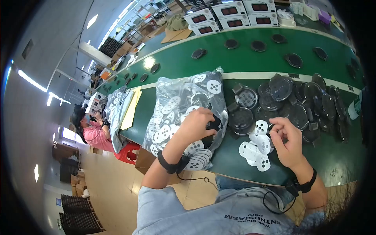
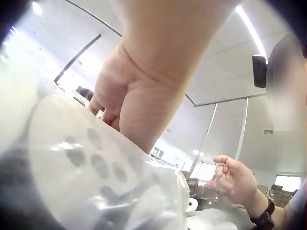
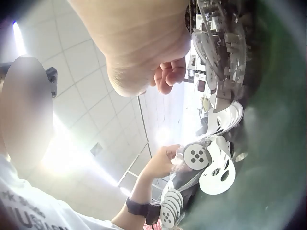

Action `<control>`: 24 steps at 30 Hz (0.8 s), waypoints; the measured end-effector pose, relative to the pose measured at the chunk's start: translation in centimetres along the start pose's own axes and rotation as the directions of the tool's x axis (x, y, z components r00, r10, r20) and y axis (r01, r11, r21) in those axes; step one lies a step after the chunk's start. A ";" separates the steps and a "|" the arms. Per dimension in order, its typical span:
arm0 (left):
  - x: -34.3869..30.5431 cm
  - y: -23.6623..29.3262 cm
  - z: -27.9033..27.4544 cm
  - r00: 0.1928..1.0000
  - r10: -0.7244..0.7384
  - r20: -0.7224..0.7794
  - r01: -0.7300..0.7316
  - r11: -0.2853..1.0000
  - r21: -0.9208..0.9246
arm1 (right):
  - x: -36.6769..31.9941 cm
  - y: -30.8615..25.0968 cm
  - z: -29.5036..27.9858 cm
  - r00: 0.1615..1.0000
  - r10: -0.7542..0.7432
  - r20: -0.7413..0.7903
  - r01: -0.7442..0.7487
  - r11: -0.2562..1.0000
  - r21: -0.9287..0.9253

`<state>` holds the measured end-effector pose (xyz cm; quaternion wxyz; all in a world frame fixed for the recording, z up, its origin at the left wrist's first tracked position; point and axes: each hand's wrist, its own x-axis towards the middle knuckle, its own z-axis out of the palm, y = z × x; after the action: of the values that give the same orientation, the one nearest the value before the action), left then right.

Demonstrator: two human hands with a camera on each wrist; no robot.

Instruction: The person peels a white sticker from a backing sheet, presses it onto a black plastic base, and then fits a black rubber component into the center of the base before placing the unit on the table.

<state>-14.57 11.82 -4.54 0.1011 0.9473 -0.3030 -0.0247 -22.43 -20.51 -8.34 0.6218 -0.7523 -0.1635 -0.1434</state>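
My left hand [image 1: 196,125] is at a clear plastic bag [image 1: 164,105] full of white discs with holes. Its thumb and fingers spread about a dark patch on the bag's right side; I cannot tell whether they grip anything. A row of white discs [image 1: 199,158] fans out at the bag's lower edge. My right hand [image 1: 288,141], fingers loosely bent, hovers beside a small pile of white perforated plates [image 1: 256,147] on the green table. In the left wrist view the right hand [image 2: 237,182] shows nothing clear between its fingers.
Round black cases with clear lids [image 1: 282,88] are heaped behind and right of the right hand. More cases [image 1: 258,46] lie spread along a green belt [image 1: 176,62]. White boxes [image 1: 231,21] are stacked at the back. A person in pink [image 1: 98,135] sits at the left.
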 end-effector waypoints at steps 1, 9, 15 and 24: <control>-0.1 -0.1 -0.1 1.000 0.008 -0.012 -0.007 0.999 0.043 | -0.1 0.2 0.1 1.000 0.006 0.004 -0.006 1.000 0.011; -2.0 2.5 -5.3 0.822 -0.143 -0.551 0.040 0.980 -0.194 | -0.2 1.0 0.6 1.000 0.007 -0.002 -0.007 1.000 0.006; 1.6 8.8 1.4 0.882 -0.382 -0.276 -0.138 0.352 -0.926 | -0.4 -0.5 0.5 0.934 -0.351 -0.066 0.334 0.924 -0.184; 6.1 11.6 8.6 0.982 -0.089 -0.166 -0.181 -0.202 -0.962 | 0.8 0.6 -1.0 0.902 -0.393 -0.180 0.313 0.881 -0.354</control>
<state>-17.10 -2.50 -10.49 0.8241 0.5053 -0.1967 -0.1637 -21.45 -21.51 -8.38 0.4714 -0.7756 -0.1949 -0.3718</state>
